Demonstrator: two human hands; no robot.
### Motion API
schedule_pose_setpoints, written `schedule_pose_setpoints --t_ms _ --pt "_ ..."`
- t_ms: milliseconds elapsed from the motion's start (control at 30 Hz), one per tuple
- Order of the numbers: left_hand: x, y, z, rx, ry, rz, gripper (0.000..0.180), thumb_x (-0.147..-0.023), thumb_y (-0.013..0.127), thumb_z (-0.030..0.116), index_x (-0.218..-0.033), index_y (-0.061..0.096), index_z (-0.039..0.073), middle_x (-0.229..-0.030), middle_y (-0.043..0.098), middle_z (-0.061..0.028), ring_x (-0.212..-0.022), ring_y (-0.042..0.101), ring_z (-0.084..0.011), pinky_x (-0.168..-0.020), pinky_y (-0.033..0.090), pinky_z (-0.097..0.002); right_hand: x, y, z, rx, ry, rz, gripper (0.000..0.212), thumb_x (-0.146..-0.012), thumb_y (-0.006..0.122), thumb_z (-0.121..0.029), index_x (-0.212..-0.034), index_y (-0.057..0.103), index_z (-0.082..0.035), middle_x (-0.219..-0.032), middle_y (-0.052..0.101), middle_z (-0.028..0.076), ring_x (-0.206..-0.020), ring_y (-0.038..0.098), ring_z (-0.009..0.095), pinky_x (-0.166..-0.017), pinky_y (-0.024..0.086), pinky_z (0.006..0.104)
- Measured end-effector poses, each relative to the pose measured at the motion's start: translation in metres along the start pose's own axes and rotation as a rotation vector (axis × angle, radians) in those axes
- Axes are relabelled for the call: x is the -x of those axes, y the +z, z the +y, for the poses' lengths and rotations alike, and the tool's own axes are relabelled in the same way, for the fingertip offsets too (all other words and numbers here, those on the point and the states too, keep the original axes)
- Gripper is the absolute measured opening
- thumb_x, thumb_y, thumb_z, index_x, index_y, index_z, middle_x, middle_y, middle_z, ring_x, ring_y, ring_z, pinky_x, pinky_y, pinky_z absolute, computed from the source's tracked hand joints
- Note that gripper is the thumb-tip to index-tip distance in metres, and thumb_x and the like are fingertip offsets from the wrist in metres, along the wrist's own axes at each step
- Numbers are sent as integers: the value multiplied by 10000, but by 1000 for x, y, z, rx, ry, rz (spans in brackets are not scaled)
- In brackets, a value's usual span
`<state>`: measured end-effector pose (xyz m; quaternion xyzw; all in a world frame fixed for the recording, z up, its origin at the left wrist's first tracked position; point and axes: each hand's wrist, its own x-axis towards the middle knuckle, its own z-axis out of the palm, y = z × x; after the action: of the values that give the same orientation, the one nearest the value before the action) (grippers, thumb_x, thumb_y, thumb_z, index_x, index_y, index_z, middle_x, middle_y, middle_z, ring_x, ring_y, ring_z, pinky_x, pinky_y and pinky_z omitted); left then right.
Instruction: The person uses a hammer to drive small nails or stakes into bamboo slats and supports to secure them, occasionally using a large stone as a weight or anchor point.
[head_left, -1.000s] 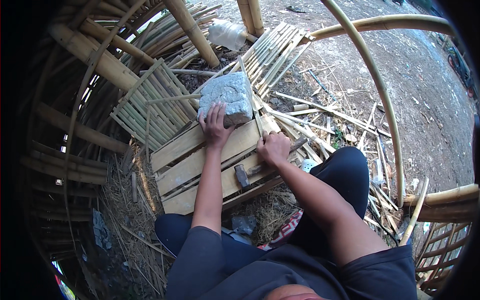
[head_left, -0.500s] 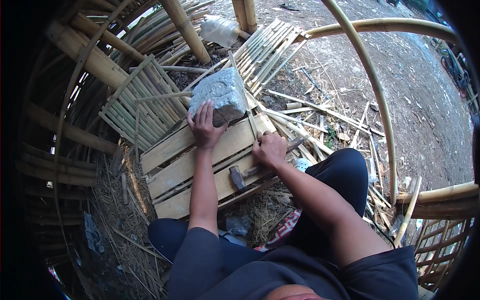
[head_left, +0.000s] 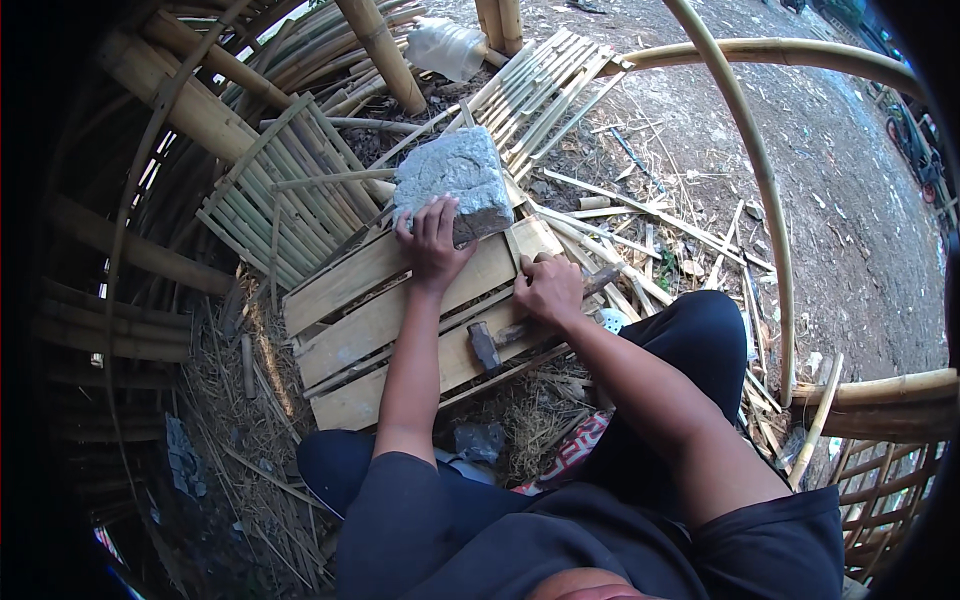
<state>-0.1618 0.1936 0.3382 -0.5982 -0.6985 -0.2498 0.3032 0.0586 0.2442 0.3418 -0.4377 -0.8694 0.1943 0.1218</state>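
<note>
Bamboo strip (head_left: 513, 248) is in narrow grip of the right hand (head_left: 550, 289). At its ten o'clock, the left hand (head_left: 432, 245) spreads wide on grey block (head_left: 455, 170).

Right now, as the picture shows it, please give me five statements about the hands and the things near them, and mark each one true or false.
1. The left hand rests on the rough grey block. True.
2. The hammer's head lies on the far side of the block. False: it lies on the planks, nearer to the person.
3. The right hand is closed at the near end of a thin bamboo strip. True.
4. The planks fit together without any gaps. False: dark gaps show between them.
5. A clear plastic bottle stands upright on the planks. False: it lies on its side, beyond the block.
</note>
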Motion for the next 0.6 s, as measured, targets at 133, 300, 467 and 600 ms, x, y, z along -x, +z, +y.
schedule_pose_setpoints --t_ms 133,300,467,600 --pt "-3 -9 3 69 -44 -54 860 -624 901 367 -1373 540 148 -1390 564 -38 -1331 500 -236 -1156 262 -536 -2 0 1 -16 4 10 317 -882 611 -338 -1102 754 -160 -1005 717 107 -1010 678 299 -880 483 477" --pt "-10 -23 13 163 -93 -47 724 -716 824 311 -1359 533 150 -1383 556 -63 -1341 486 -270 -1167 249 -542 1 5 2 11 -26 64 295 -914 622 -368 -1105 767 -196 -945 708 103 -948 678 313 -830 507 470" --pt "-27 -46 7 184 -132 -240 655 -770 776 288 -1358 532 134 -1377 552 -91 -1340 486 -290 -1166 263 -535 0 5 4 23 -44 48 280 -951 604 -401 -1082 756 -205 -947 709 111 -951 680 325 -831 507 475" --pt "-30 -76 16 182 -76 -357 546 -818 742 229 -1322 563 117 -1311 581 -96 -1291 523 -304 -1115 358 -487 -2 7 6 23 -45 39 281 -959 601 -412 -1067 753 -202 -941 710 112 -931 682 338 -825 500 486"
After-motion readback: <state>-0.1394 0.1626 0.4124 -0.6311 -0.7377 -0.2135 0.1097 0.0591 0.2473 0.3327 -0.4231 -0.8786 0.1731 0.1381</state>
